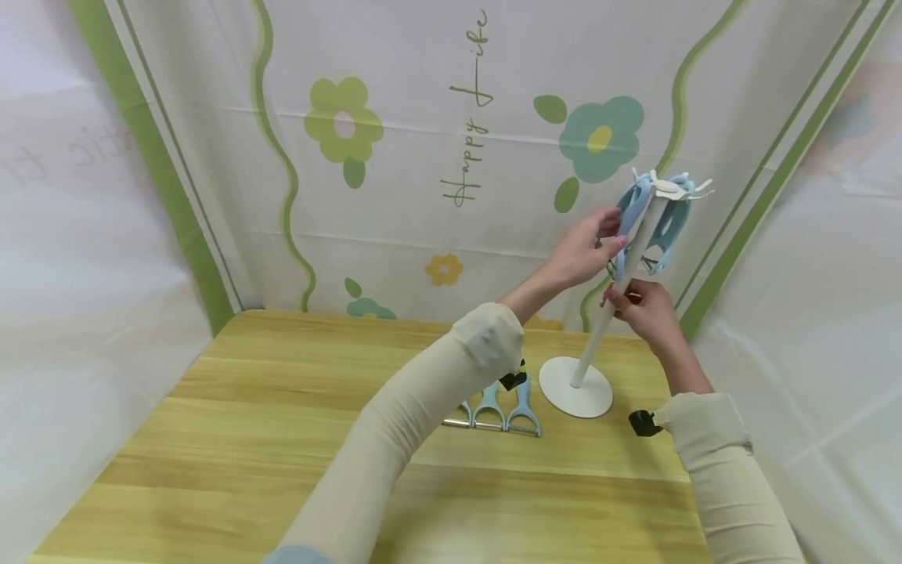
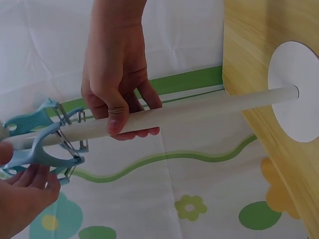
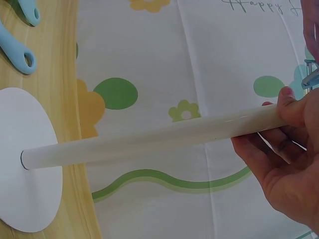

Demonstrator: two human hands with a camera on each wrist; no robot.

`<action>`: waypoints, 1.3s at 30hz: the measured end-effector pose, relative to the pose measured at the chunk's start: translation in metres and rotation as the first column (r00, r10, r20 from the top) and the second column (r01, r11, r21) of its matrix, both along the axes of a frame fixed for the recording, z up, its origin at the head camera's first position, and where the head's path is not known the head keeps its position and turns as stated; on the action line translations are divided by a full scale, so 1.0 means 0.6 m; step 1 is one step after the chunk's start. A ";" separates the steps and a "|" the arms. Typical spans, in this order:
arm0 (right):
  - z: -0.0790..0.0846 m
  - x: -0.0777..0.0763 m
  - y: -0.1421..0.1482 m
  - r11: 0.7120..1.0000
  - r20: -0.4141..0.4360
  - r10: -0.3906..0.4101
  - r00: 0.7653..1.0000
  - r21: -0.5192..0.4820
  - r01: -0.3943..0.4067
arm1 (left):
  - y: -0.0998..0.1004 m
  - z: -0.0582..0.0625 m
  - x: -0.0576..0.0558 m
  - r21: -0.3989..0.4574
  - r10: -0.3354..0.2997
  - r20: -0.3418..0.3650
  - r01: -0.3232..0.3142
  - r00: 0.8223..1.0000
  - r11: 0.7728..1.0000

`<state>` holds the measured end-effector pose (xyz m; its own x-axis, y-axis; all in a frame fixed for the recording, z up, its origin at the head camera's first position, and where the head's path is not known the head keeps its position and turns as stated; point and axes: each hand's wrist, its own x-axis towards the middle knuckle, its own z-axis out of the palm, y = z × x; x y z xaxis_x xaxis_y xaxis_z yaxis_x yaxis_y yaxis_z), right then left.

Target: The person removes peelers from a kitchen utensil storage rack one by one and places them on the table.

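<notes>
A white stand (image 1: 599, 337) with a round base and hooks at its top rises from the table's right side, tilted in the head view. Several blue peelers (image 1: 668, 227) hang from its hooks, blades downward. My left hand (image 1: 580, 249) holds one light-blue peeler (image 2: 46, 149) beside the pole, thumb on one side and fingers behind. Just below the hanging peelers, my right hand (image 1: 647, 309) grips the pole (image 3: 149, 144) between thumb and fingers. In the right wrist view only a bit of the left hand (image 3: 311, 30) shows at the edge.
On the wooden table (image 1: 268, 439), more peelers (image 1: 523, 415) lie in a row left of the stand's base (image 1: 564, 399), partly hidden by my left sleeve (image 1: 416, 392). Behind the table hangs a flower-printed cloth (image 1: 409, 204).
</notes>
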<state>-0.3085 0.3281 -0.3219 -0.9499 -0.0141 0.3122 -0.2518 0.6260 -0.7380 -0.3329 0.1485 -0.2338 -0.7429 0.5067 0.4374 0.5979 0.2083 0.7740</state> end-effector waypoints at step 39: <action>0.003 -0.002 0.003 1.000 0.035 0.002 0.999 0.018 -0.003 | -0.025 0.036 0.001 0.070 0.064 0.046 -0.067 0.997 0.995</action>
